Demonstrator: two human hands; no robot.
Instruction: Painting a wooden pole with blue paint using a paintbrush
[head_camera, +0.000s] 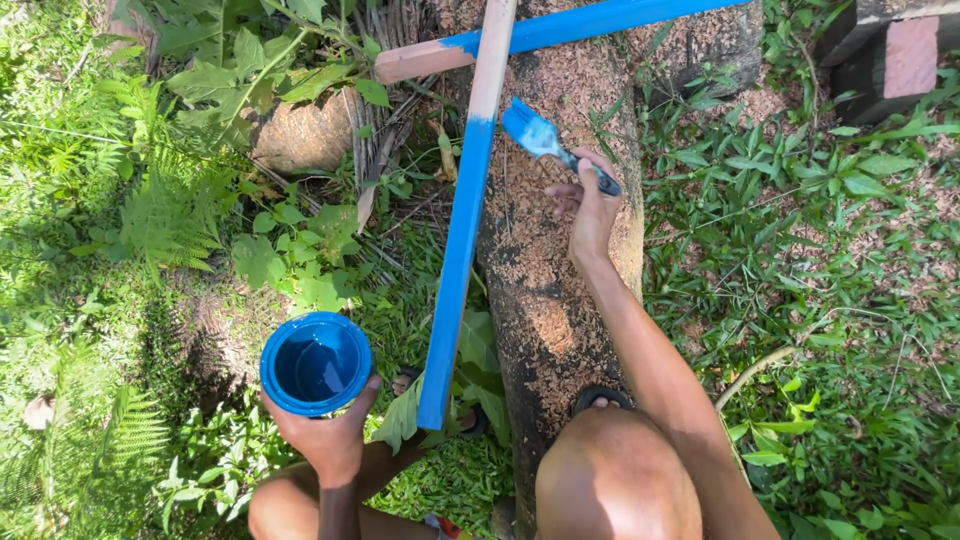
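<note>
My left hand (328, 432) grips a round blue paint can (316, 362) from below, its inside coated with blue paint. My right hand (590, 212) holds a paintbrush (548, 144) with blue-wet bristles, raised just right of a long wooden slat (462, 232). That slat leans across a sawdust-covered log (545, 270); its lower length is painted blue and its top end is bare wood. A second slat (560, 32) lies crosswise at the top, mostly blue with a bare left end. The brush hovers apart from both slats.
My knees (610, 480) and sandalled feet (600, 398) sit low in the frame beside the log. Ferns and leafy weeds (170, 200) crowd the left; grass with wood chips (800, 250) covers the right. A dark block with a pink face (905, 55) stands at top right.
</note>
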